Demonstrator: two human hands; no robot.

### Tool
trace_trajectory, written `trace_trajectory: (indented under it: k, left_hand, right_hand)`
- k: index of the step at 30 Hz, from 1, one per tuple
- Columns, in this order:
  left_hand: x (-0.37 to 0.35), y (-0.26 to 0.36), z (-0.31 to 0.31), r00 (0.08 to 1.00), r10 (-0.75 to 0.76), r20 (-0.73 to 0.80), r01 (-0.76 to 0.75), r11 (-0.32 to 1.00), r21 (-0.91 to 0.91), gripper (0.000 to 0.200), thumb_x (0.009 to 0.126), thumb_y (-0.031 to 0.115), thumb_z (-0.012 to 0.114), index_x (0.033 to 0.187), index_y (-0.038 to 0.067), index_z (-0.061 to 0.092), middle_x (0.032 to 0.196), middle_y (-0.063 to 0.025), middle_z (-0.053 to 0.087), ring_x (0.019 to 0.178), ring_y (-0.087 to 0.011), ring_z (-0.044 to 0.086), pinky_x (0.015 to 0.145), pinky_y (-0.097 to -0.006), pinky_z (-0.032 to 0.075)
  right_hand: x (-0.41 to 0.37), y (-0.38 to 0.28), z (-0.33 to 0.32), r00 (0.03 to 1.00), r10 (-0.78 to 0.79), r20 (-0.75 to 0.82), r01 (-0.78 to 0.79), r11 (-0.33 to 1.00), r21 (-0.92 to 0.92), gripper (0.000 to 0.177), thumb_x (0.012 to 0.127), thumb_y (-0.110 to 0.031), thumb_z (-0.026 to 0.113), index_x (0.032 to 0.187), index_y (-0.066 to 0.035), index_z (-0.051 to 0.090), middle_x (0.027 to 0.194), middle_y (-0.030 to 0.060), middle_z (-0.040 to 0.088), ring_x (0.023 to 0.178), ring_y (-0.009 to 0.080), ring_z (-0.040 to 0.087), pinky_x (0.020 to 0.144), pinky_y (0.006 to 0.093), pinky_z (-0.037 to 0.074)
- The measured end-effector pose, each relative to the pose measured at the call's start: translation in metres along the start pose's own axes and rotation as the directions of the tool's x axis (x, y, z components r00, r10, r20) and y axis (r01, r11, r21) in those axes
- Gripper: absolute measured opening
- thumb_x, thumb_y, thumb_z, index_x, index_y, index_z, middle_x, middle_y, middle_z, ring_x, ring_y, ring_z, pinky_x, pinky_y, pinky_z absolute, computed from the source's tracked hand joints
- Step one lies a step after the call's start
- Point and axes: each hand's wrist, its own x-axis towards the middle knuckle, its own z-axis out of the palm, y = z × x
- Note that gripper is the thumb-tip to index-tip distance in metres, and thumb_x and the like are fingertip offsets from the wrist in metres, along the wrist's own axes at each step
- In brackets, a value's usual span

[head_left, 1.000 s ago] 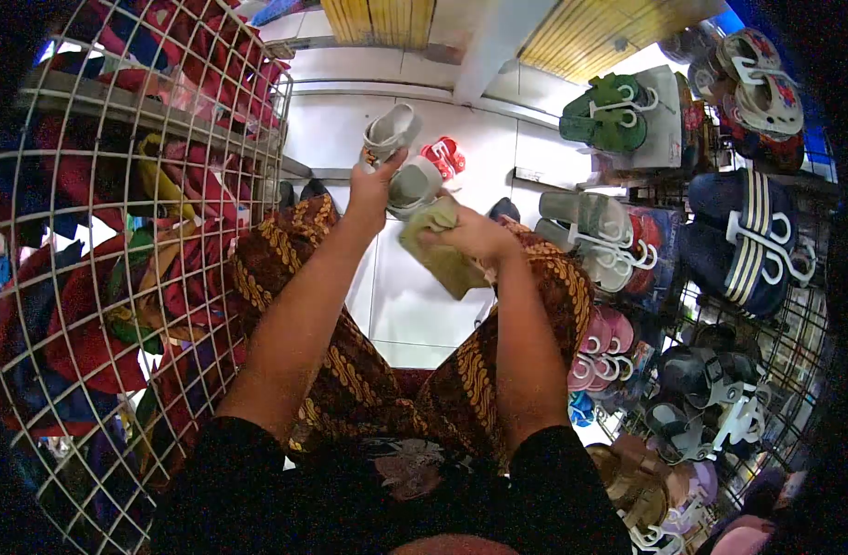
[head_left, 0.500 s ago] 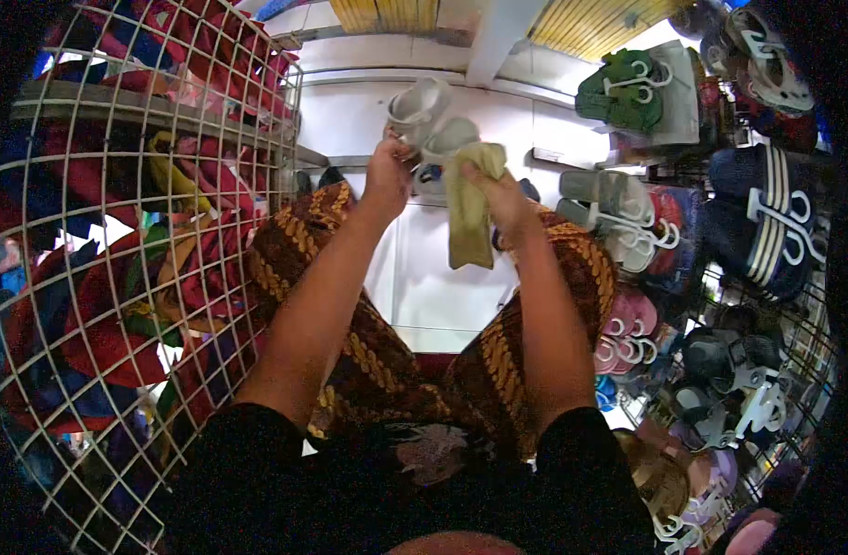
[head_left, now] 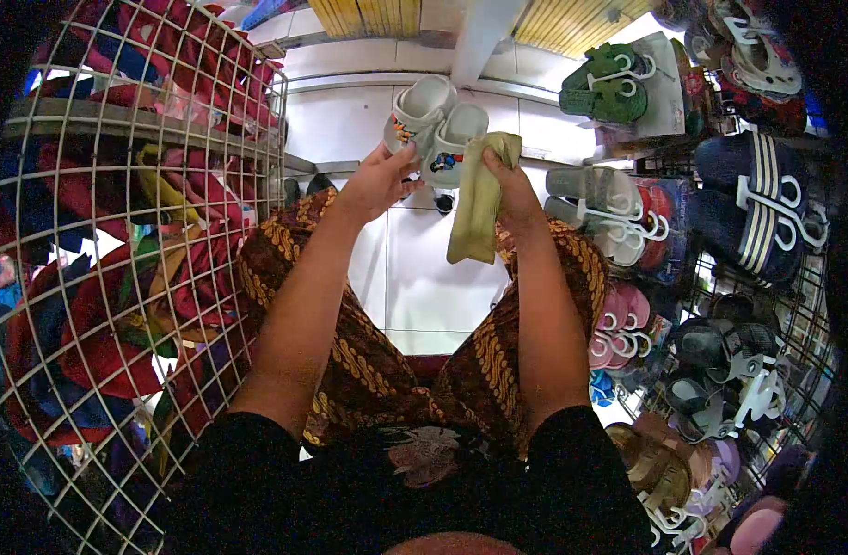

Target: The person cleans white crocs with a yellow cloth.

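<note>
A pair of white clogs with small cartoon figures on their sides is held up before me, the left clog [head_left: 426,100] slightly higher than the right clog [head_left: 463,125]. My left hand [head_left: 376,183] grips the left clog near its decorated side, its fingers partly bent. In my right hand [head_left: 518,199] is a folded yellow-green cloth [head_left: 474,217], pinched near its top and hanging down. The cloth's upper part overlaps the right clog's edge; whether my right fingers also hold that clog is hidden.
On my left stands a wire grid [head_left: 119,240] with colourful cloth goods behind it. To the right hang several pairs of footwear, among them green sandals [head_left: 618,79], navy striped slides [head_left: 752,208] and pink slippers [head_left: 620,324]. White floor tiles [head_left: 433,277] lie below, between my patterned trouser legs [head_left: 368,361].
The clogs have turned so their cartoon figures show clearly, and they sit slightly farther right. My left hand has shifted a little left and down. The cloth stays in my right hand.
</note>
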Motion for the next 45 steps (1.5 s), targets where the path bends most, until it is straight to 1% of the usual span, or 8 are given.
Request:
trace_trajectory:
  k: [10, 14, 21, 25, 27, 33, 38, 45]
  left_hand:
    - [-0.004, -0.006, 0.003, 0.977, -0.096, 0.188, 0.130, 0.975, -0.178, 0.034, 0.098, 0.020, 0.055, 0.130, 0.012, 0.047, 0.128, -0.0046, 0.057, 0.114, -0.0238, 0.057, 0.095, -0.0511, 0.049]
    - [0.003, -0.010, 0.005, 0.966, -0.076, 0.248, 0.147, 0.948, -0.283, 0.039, 0.099, 0.018, 0.052, 0.135, 0.008, 0.041, 0.131, -0.0113, 0.054, 0.116, -0.0280, 0.058, 0.098, -0.0503, 0.051]
    - [0.013, -0.019, -0.010, 0.992, 0.013, 0.129, 0.035, 0.930, -0.367, 0.048, 0.097, 0.008, 0.051, 0.139, -0.002, 0.030, 0.133, -0.0220, 0.049, 0.118, -0.0361, 0.056, 0.101, -0.0427, 0.052]
    - [0.018, -0.019, -0.012, 0.993, 0.116, 0.023, -0.100, 0.931, -0.350, 0.043, 0.096, 0.004, 0.051, 0.135, -0.004, 0.034, 0.130, -0.0201, 0.050, 0.115, -0.0327, 0.057, 0.101, -0.0413, 0.053]
    - [0.019, -0.023, -0.013, 0.972, 0.233, 0.035, -0.230, 0.970, -0.078, 0.039, 0.096, 0.004, 0.051, 0.131, -0.007, 0.038, 0.127, -0.0185, 0.053, 0.113, -0.0296, 0.059, 0.101, -0.0409, 0.053]
    - [0.015, -0.037, -0.015, 0.892, 0.383, 0.242, -0.452, 0.785, 0.423, 0.035, 0.096, 0.002, 0.050, 0.129, -0.006, 0.043, 0.127, -0.0164, 0.054, 0.115, -0.0276, 0.058, 0.102, -0.0433, 0.052]
    - [0.008, -0.024, 0.003, 0.992, 0.123, 0.036, -0.120, 0.991, -0.058, 0.033, 0.096, 0.002, 0.051, 0.128, -0.003, 0.047, 0.127, -0.0145, 0.055, 0.116, -0.0270, 0.058, 0.101, -0.0437, 0.052]
    - [0.009, -0.029, 0.003, 0.999, 0.050, 0.021, -0.048, 0.997, -0.064, 0.034, 0.095, 0.004, 0.053, 0.128, 0.001, 0.048, 0.126, -0.0106, 0.056, 0.110, -0.0236, 0.060, 0.094, -0.0414, 0.055]
  right_hand:
    - [0.010, 0.007, -0.016, 0.969, -0.013, 0.247, -0.093, 0.905, 0.416, 0.045, 0.094, -0.037, 0.061, 0.127, -0.007, 0.049, 0.110, 0.0092, 0.061, 0.097, 0.0251, 0.062, 0.085, 0.0396, 0.055]
    - [0.010, 0.013, -0.004, 0.998, 0.023, 0.061, -0.032, 0.987, 0.159, 0.048, 0.094, -0.038, 0.061, 0.128, -0.006, 0.047, 0.112, 0.0099, 0.060, 0.100, 0.0258, 0.062, 0.088, 0.0410, 0.054]
    - [0.013, 0.005, 0.007, 0.999, 0.027, -0.044, -0.011, 0.938, 0.347, 0.044, 0.094, -0.034, 0.062, 0.124, -0.003, 0.053, 0.107, 0.0088, 0.064, 0.094, 0.0258, 0.064, 0.085, 0.0395, 0.055]
    - [0.034, 0.026, -0.015, 0.968, -0.087, -0.237, 0.037, 0.977, -0.208, 0.037, 0.091, -0.032, 0.065, 0.113, -0.003, 0.062, 0.100, 0.0110, 0.069, 0.086, 0.0259, 0.067, 0.077, 0.0378, 0.055]
    - [0.047, 0.047, -0.026, 0.940, -0.231, -0.250, 0.014, 0.760, -0.650, 0.035, 0.089, -0.032, 0.066, 0.108, -0.003, 0.065, 0.096, 0.0127, 0.070, 0.083, 0.0259, 0.068, 0.074, 0.0377, 0.055]
    - [0.028, 0.032, -0.001, 0.910, -0.238, -0.340, -0.095, 0.678, -0.729, 0.036, 0.086, -0.031, 0.067, 0.109, -0.003, 0.063, 0.097, 0.0173, 0.069, 0.090, 0.0321, 0.068, 0.079, 0.0422, 0.052]
    - [0.040, 0.053, -0.021, 0.952, -0.253, -0.171, 0.001, 0.565, -0.825, 0.039, 0.085, -0.025, 0.064, 0.113, 0.000, 0.057, 0.099, 0.0197, 0.067, 0.092, 0.0332, 0.066, 0.080, 0.0415, 0.051]
    - [0.039, 0.053, -0.018, 0.961, -0.196, -0.196, -0.008, 0.687, -0.727, 0.031, 0.086, -0.016, 0.063, 0.111, 0.001, 0.057, 0.098, 0.0128, 0.066, 0.088, 0.0216, 0.063, 0.078, 0.0350, 0.050]
